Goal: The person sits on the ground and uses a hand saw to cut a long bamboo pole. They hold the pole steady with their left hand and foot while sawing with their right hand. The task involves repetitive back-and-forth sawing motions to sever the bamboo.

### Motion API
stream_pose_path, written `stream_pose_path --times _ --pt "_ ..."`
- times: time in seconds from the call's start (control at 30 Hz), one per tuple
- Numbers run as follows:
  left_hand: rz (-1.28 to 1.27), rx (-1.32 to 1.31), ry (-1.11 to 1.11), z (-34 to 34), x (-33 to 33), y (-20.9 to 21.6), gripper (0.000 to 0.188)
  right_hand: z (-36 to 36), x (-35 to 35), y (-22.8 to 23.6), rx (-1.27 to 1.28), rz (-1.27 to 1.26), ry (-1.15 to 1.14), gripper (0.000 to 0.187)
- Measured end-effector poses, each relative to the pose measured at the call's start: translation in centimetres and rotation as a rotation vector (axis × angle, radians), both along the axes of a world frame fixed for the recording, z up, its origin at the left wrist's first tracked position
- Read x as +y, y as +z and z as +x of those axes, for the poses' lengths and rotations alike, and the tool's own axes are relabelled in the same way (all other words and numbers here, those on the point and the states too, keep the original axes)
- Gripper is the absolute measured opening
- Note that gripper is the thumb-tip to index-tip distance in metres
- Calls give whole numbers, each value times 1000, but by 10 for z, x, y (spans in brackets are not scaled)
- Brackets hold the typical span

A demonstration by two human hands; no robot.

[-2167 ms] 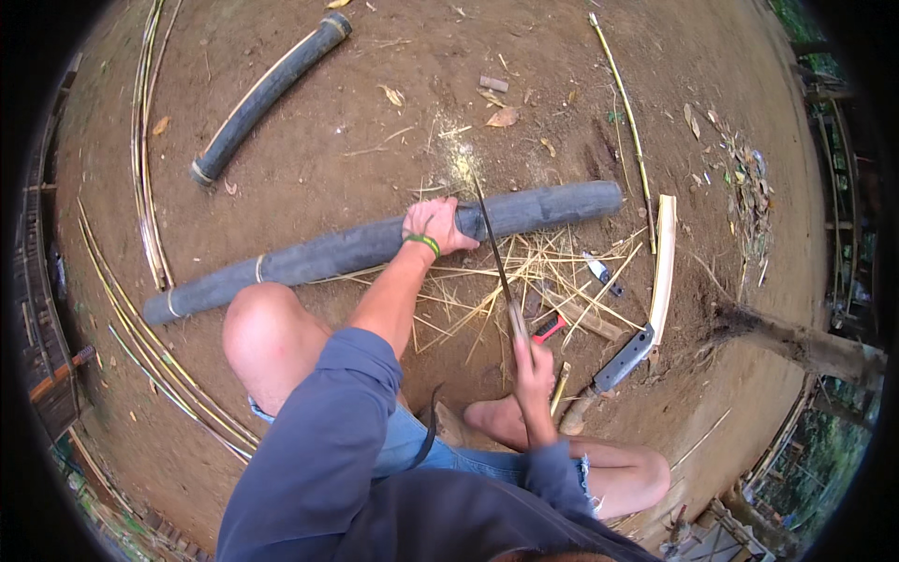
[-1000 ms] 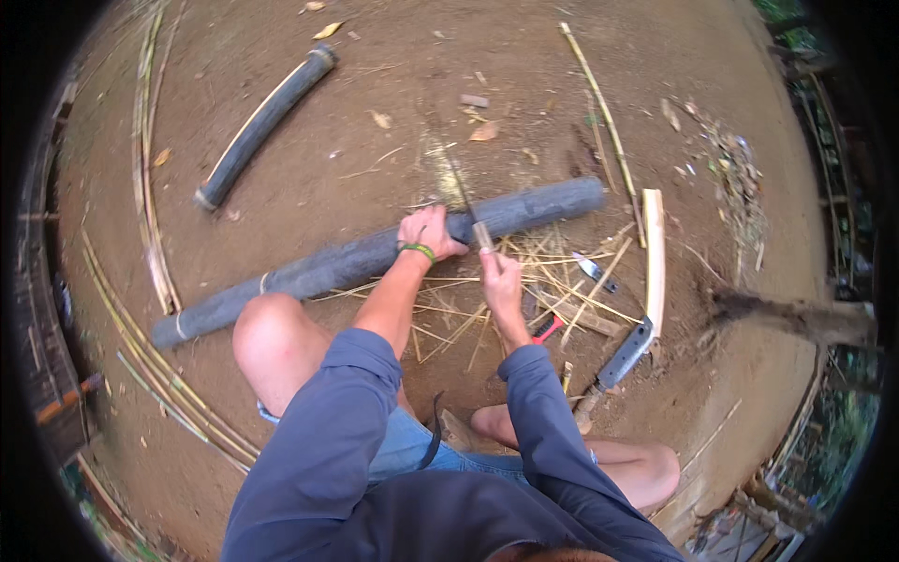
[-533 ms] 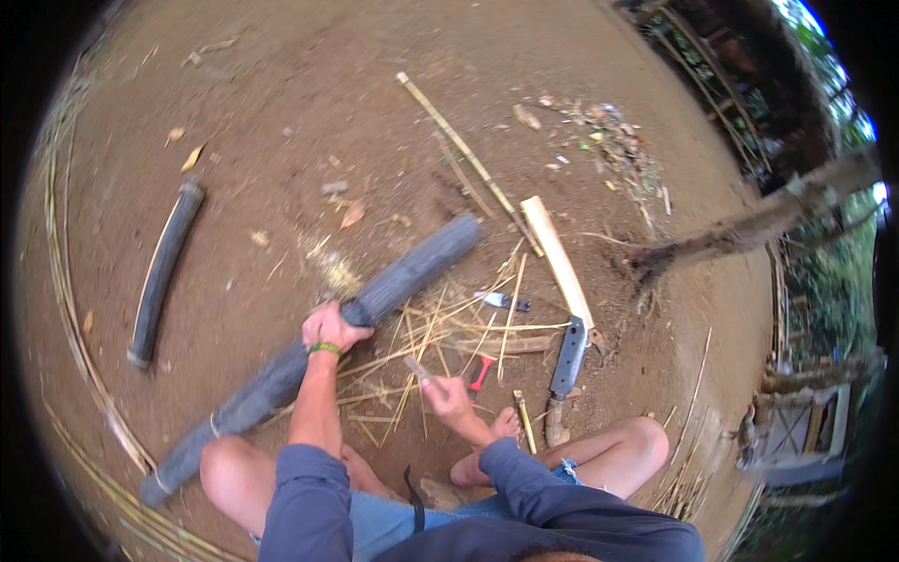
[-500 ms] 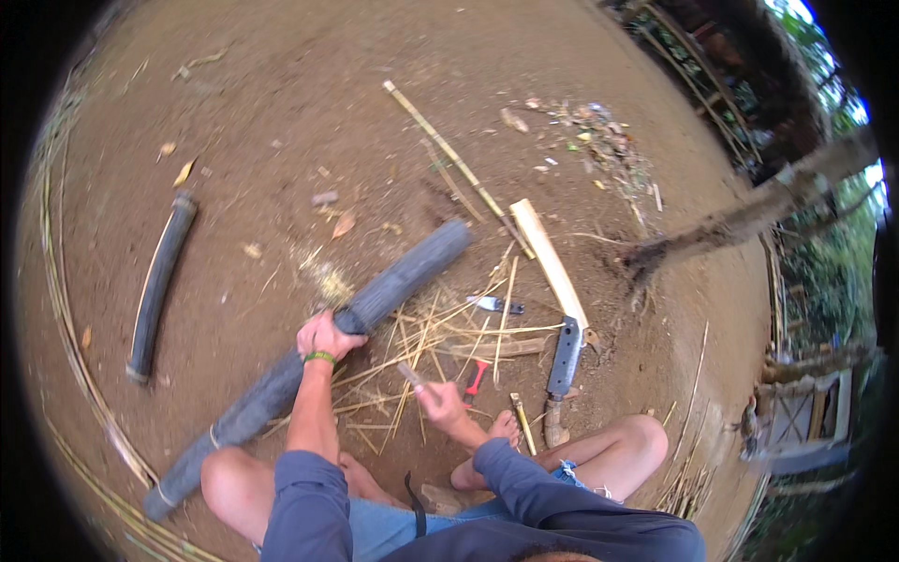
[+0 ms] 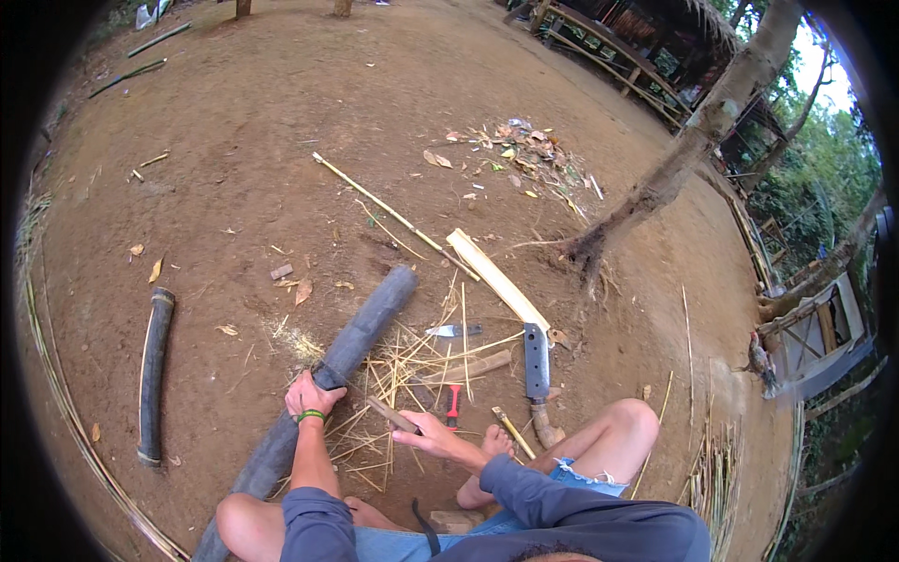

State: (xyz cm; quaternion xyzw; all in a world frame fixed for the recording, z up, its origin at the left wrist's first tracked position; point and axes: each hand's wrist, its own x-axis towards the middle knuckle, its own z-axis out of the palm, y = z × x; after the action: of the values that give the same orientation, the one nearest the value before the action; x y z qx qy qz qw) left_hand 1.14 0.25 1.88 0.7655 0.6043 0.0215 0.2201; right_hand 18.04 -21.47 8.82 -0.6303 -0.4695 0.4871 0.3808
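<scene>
My left hand (image 5: 309,396) is wrapped round a long dark grey bamboo tube (image 5: 370,323), just below a dark band at its joint. The tube slopes across the ground from my left knee to the far middle. In my right hand (image 5: 431,437) is a short brown piece of wood (image 5: 391,414), its free end pointing toward the tube without touching it. Thin pale bamboo strips (image 5: 407,361) lie scattered between the tube and my right foot. Beside them are a red-and-black handled tool (image 5: 453,406) and a small knife (image 5: 454,331).
A dark, holed flat tool with a wooden handle (image 5: 537,363) lies against a pale split board (image 5: 496,281). Another dark tube (image 5: 154,379) rests at the left. A thin bamboo pole (image 5: 393,214), a leaf pile (image 5: 534,155) and a tree trunk (image 5: 655,173) are farther off.
The view has shifted, showing more far ground. My left hand keeps hold of the tube near its joint. My right hand still holds the wooden piece, now nearer the tube.
</scene>
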Motion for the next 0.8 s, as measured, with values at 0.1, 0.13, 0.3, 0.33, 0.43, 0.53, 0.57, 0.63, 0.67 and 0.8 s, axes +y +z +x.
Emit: stream_pose_path --times 0.1,0.13,0.3,0.33,0.43,0.53,0.57,0.63,0.67,0.8 --pt "-29 -7 -14 -3 3 2 76 1 6 18 -64 -14 35 47" --pt "-43 -5 -8 -4 5 3 75 -1 11 24 -88 -32 37 45" --pt "-52 -24 -13 -4 9 6 73 -8 36 40 -245 -127 -72 41" --pt "-55 -19 -12 -3 9 6 74 -11 43 44 -265 -134 -88 42" --pt "-20 -11 -15 -1 5 -1 74 -24 68 73 -288 -163 -111 45" --pt "97 -1 -4 -9 -2 -19 75 -41 97 104 -225 -188 -91 49" --pt "108 1 2 -10 -2 -24 75 -43 101 97 -213 -205 -96 50" --pt "79 -19 -5 -1 -7 -21 75 -35 93 78 -211 -224 -141 49" --pt "49 -25 -14 4 -7 -13 75 -30 79 58 -206 -213 -176 48" --pt "24 12 -19 -4 -4 -10 76 -29 39 28 -170 -82 -248 41"
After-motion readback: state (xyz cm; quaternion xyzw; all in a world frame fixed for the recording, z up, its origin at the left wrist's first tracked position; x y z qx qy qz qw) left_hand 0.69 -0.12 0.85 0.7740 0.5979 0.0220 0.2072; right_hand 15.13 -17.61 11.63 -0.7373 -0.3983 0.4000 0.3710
